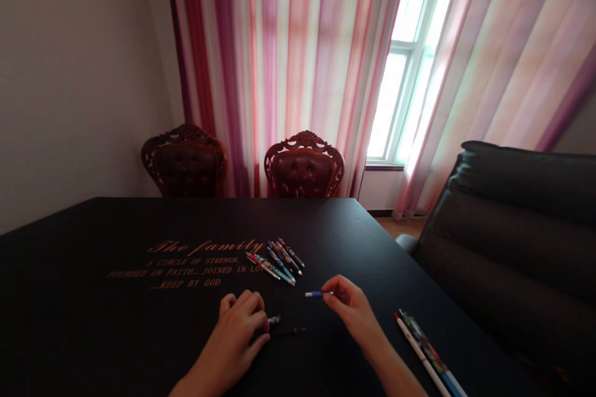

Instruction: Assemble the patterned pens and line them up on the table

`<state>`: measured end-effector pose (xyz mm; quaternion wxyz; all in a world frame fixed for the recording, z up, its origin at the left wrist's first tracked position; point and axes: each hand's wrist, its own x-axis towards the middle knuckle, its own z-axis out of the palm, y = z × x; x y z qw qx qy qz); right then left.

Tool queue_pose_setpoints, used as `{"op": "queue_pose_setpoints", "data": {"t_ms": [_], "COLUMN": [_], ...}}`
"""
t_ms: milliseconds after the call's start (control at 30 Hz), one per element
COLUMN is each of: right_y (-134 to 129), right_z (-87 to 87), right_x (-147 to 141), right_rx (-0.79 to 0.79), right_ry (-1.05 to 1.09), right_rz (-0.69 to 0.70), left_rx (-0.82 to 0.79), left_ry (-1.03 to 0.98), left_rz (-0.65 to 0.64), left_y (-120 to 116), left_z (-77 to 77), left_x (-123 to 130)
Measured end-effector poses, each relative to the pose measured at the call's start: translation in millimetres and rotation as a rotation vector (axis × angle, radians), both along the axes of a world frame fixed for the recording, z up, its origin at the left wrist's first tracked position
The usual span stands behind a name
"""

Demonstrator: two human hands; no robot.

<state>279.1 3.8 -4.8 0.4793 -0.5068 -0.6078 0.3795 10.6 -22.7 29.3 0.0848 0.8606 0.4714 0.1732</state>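
We look across a black table (335,223) at two bare hands working among pens. The right hand (350,309) is nearly closed, thumb and forefinger pinching a blue-and-white pen piece (315,294), whose white end points left, just above the tabletop as far as we can judge. The left hand (241,327) lies to the left and slightly nearer, palm down with its fingers curled. From beneath its fingertips a patterned piece (274,320) and a slim dark piece (289,331) project to the right; we cannot tell whether the hand grips either, since the fingers hide the contact.

Beyond the hands, and between them, we see a loose pile of patterned pens (282,259), overlapping and lying roughly parallel. To its left runs orange lettering (205,247), headed "The family"; the pile covers the end of one line. At the near right, beyond the right forearm, a white pen (419,353) with a red end lies beside multicoloured pens (428,346).

At the far side we note two carved chairs (305,169), striped curtains (298,43) and a bright window (395,99); a black padded seat (516,211) stands at the right.
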Motion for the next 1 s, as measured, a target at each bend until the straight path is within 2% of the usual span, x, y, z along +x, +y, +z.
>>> {"op": "queue_pose_setpoints", "data": {"t_ms": [100, 333, 600, 1000], "right_y": [0, 1, -2, -3], "right_z": [-1.3, -5.1, -0.6, 0.3], "right_x": [0, 0, -2, -5], "right_rx": [-0.017, -0.041, -0.041, -0.033], "right_ry": [0.017, 0.024, 0.045, 0.017], "right_rz": [0.01, 0.046, 0.075, 0.094], "left_rx": [-0.011, 0.0, 0.012, 0.008], "left_ry": [-0.035, -0.146, -0.162, -0.165], "left_rz": [-0.018, 0.049, 0.04, 0.026], "left_y": [1, 9, 9, 9], "left_z": [-0.4, -5.4, -9.1, -5.6], "left_x": [-2, -10, -10, -9]}}
